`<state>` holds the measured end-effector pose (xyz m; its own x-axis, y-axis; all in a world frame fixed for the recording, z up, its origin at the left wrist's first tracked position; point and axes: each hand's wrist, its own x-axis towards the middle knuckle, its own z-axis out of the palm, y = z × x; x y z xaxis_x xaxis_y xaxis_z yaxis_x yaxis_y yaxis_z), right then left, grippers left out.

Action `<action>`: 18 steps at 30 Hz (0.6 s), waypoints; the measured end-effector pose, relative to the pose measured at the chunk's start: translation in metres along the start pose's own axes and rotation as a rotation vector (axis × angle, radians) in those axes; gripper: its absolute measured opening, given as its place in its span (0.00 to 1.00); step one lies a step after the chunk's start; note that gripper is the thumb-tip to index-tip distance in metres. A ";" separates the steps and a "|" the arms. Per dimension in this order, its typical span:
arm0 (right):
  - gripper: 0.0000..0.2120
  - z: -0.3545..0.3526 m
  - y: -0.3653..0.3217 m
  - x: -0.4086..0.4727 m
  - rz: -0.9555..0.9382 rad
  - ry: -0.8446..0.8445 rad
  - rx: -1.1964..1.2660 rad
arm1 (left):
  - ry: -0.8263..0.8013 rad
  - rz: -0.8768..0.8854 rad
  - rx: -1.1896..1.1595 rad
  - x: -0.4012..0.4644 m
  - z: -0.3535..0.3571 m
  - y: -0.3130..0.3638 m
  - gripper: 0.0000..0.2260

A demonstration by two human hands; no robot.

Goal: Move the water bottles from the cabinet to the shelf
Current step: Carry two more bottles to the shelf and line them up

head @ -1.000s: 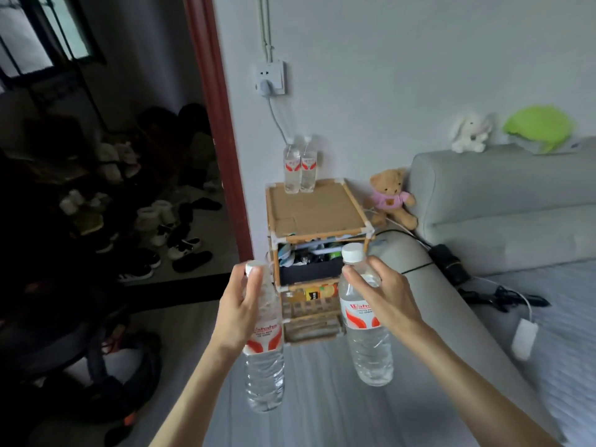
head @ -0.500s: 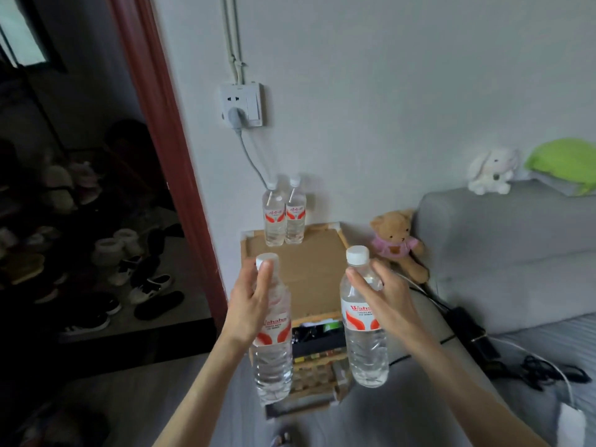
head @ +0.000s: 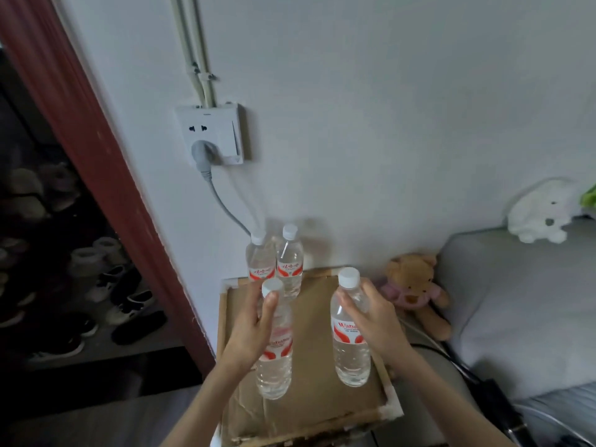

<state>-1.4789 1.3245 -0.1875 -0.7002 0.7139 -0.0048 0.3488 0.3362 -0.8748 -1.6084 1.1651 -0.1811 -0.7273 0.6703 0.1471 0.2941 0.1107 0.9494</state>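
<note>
My left hand point(head: 250, 330) grips a clear water bottle point(head: 274, 366) with a red-and-white label, upright over the cardboard top of the small shelf point(head: 317, 404). My right hand point(head: 374, 321) grips a second, similar bottle point(head: 351, 353), upright over the shelf top's right half. Whether either bottle touches the cardboard I cannot tell. Two more bottles stand side by side at the back of the shelf top against the wall: one on the left point(head: 259, 261) and one on the right point(head: 289, 256).
A wall socket point(head: 211, 133) with a grey plug and cable hangs above the shelf. A brown teddy bear point(head: 416, 291) sits right of the shelf beside a grey sofa point(head: 522, 304) bearing a white plush toy point(head: 541, 214). A red door frame point(head: 93, 162) and shoes lie left.
The view has closed in on the shelf. Both hands have carried their bottles forward, from in front of the shelf to over its cardboard top.
</note>
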 end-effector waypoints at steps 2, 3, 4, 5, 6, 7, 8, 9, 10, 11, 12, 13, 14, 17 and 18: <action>0.10 0.002 0.008 0.022 -0.001 -0.050 -0.001 | -0.006 -0.017 0.007 0.013 0.004 -0.003 0.14; 0.10 0.003 0.012 0.034 -0.005 -0.070 -0.003 | -0.005 -0.026 0.016 0.020 0.006 -0.005 0.13; 0.11 0.004 0.014 0.045 -0.012 -0.088 -0.010 | -0.005 -0.039 0.035 0.028 0.008 -0.007 0.11; 0.11 0.005 0.017 0.057 -0.017 -0.105 -0.025 | -0.006 -0.057 0.065 0.035 0.009 -0.009 0.10; 0.12 0.006 0.018 0.068 -0.023 -0.121 -0.041 | 0.001 -0.071 0.092 0.042 0.010 -0.014 0.08; 0.13 0.007 0.018 0.078 -0.031 -0.140 -0.059 | 0.010 -0.084 0.128 0.049 0.009 -0.018 0.08; 0.15 0.008 0.018 0.088 -0.045 -0.162 -0.065 | 0.017 -0.095 0.165 0.056 0.008 -0.024 0.11; 0.17 0.010 0.017 0.098 -0.054 -0.185 -0.063 | 0.013 -0.105 0.187 0.062 0.007 -0.028 0.14; 0.18 0.012 0.016 0.107 -0.061 -0.208 -0.060 | 0.004 -0.100 0.199 0.067 0.006 -0.033 0.17; 0.18 0.013 0.015 0.115 -0.068 -0.228 -0.064 | -0.001 -0.094 0.219 0.072 0.005 -0.036 0.18; 0.18 0.015 0.015 0.123 -0.075 -0.245 -0.064 | -0.001 -0.096 0.245 0.075 0.004 -0.037 0.19; 0.17 0.016 0.015 0.129 -0.076 -0.256 -0.062 | 0.004 -0.109 0.265 0.076 0.005 -0.036 0.17; 0.18 0.017 0.016 0.135 -0.081 -0.261 -0.054 | 0.010 -0.121 0.280 0.077 0.005 -0.038 0.15; 0.22 0.020 0.022 0.145 -0.077 -0.253 -0.045 | 0.006 -0.158 0.284 0.076 0.006 -0.041 0.12; 0.22 0.021 0.026 0.147 -0.073 -0.255 -0.038 | 0.004 -0.158 0.269 0.075 0.006 -0.042 0.13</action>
<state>-1.5862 1.4251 -0.2210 -0.8571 0.5107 -0.0679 0.3108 0.4074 -0.8587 -1.6720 1.2153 -0.2115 -0.7792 0.6267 0.0053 0.3307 0.4040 0.8529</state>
